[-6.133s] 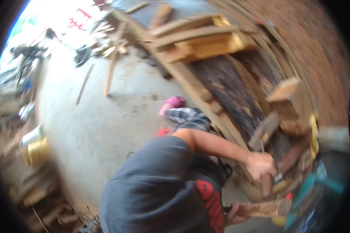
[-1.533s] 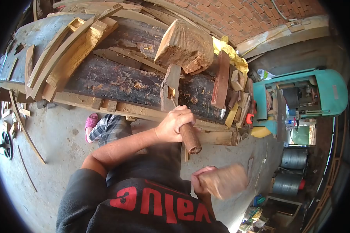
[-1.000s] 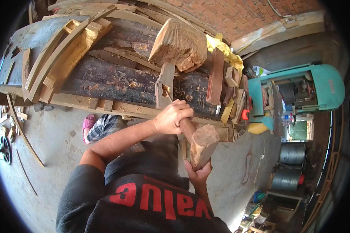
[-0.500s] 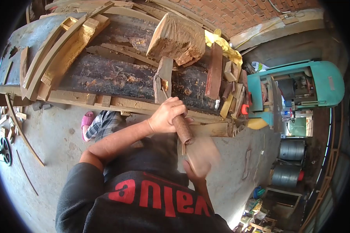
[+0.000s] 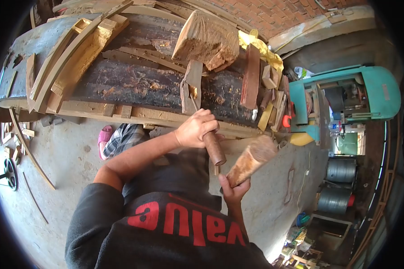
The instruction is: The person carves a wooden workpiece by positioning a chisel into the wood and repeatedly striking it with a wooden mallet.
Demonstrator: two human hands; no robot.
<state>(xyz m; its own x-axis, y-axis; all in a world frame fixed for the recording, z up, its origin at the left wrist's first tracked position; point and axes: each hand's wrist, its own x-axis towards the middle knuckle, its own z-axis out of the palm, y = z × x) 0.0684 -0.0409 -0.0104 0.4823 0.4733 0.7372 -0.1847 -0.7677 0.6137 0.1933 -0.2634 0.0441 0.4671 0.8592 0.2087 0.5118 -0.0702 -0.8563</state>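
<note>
My left hand [image 5: 196, 129] is closed round the brown wooden handle of a chisel [image 5: 214, 150]. The chisel's thin blade points up to a notch in a small upright wood piece [image 5: 191, 80], which lies across the dark log bench [image 5: 134, 85]. Lower right, my right hand [image 5: 235, 190] grips the narrow end of a wooden mallet [image 5: 250, 162], whose wide end is blurred and points up and right. A gap shows between mallet and chisel handle. Above the small piece rests a large rough wood block [image 5: 206, 40].
A reddish board [image 5: 250, 76], offcuts and a red tape measure [image 5: 287, 121] lie at the bench's right end. Curved strips [image 5: 69, 62] lie on its left. Beyond stands a green band saw [image 5: 384, 92]. A foot in a pink slipper [image 5: 105, 136] is beside the bench.
The mallet has swung up and right, away from the chisel handle, and my right hand has turned with it. My left hand keeps its hold on the chisel. The view has shifted slightly.
</note>
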